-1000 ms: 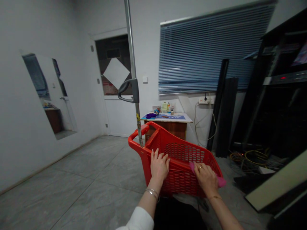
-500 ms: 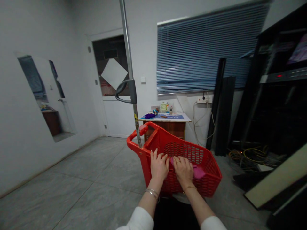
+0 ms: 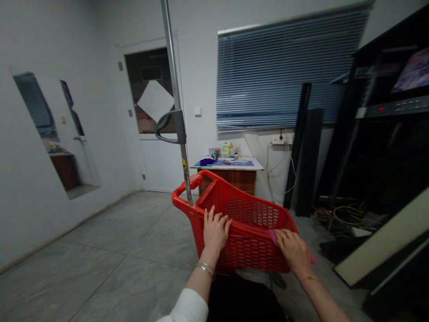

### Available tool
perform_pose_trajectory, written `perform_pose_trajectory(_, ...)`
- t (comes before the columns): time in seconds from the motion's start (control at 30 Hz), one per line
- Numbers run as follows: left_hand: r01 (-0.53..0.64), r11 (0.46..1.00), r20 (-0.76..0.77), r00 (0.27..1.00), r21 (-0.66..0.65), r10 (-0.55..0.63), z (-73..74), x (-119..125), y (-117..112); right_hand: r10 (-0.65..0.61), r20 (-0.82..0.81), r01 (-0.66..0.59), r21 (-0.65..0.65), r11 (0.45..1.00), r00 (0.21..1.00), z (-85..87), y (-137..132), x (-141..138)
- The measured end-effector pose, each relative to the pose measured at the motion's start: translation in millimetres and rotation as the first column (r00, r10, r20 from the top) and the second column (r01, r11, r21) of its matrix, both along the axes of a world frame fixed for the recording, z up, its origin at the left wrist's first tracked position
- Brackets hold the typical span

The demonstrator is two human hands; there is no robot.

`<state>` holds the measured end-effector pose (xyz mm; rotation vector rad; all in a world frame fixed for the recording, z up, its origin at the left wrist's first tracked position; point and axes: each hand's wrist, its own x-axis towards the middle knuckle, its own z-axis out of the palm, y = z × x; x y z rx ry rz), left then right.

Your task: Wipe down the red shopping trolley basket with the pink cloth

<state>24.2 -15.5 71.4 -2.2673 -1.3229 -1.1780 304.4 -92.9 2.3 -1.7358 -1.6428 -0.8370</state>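
A red plastic basket cart [image 3: 248,210] with perforated walls stands tilted in front of me on the tiled floor. My left hand [image 3: 214,229] lies over its near rim with the fingers stretched out flat. My right hand [image 3: 295,250] presses a pink cloth [image 3: 272,235] against the near right corner of the rim, fingers curled over it. A metal pole with a grey handle [image 3: 172,127] rises from the basket's far left end.
A small wooden table [image 3: 231,170] with bottles and papers stands behind the basket under a blue window blind [image 3: 284,71]. Dark panels [image 3: 306,152], cables [image 3: 338,217] and a black rack [image 3: 385,134] fill the right side. A door [image 3: 154,116] is at the back left.
My right hand with the pink cloth slid from the middle of the near rim back to its right corner. The left hand stayed in place on the rim.
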Motion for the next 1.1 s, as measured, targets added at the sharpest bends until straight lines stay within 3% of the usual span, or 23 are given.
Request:
perform_pose_trajectory(0.07,0.004,1.000,-0.001,1.000,-0.003,-0.004,0.8,-1,0,0.004,0.043,-0.005,0.006,1.000,0.999,-8.1,-6,14)
perform_pose_trajectory(0.17,0.012,1.000,-0.019,1.000,-0.003,-0.012,1.7,-5,5,-0.044,0.058,0.042,0.043,0.998,0.997,-13.3,-11,14)
perform_pose_trajectory(0.33,-0.006,0.999,-0.104,0.995,-0.036,0.003,5.2,-21,25,-0.080,0.063,0.076,0.067,0.995,0.995,-9.6,-13,-21)
perform_pose_trajectory(0.47,-0.144,0.987,-0.085,0.987,-0.076,0.138,-1.8,-11,33,-0.108,0.055,0.104,0.078,0.992,0.993,-4.1,-6,-53)
perform_pose_trajectory(0.5,-0.140,0.986,-0.089,0.987,-0.095,0.131,-6.5,-4,32,-0.111,0.054,0.106,0.080,0.991,0.992,-2.5,-4,-61)
perform_pose_trajectory(0.6,0.032,0.985,-0.133,0.990,-0.167,-0.055,-23.5,19,24,-0.104,0.042,0.100,0.074,0.992,0.994,2.1,1,-84)
perform_pose_trajectory(0.73,0.050,0.983,-0.073,0.995,-0.176,-0.064,-37.3,30,17,-0.118,0.015,0.117,0.059,0.991,0.993,7.5,6,-107)
perform_pose_trajectory(0.93,0.086,0.982,-0.075,0.992,-0.168,-0.100,-32.8,23,18,-0.108,-0.024,0.107,-0.033,0.994,0.994,21.7,22,-122)
perform_pose_trajectory(1.1,0.068,0.983,-0.100,0.991,-0.170,-0.086,-28.7,22,14,-0.017,0.052,0.022,-0.096,0.995,0.998,28.8,15,-113)
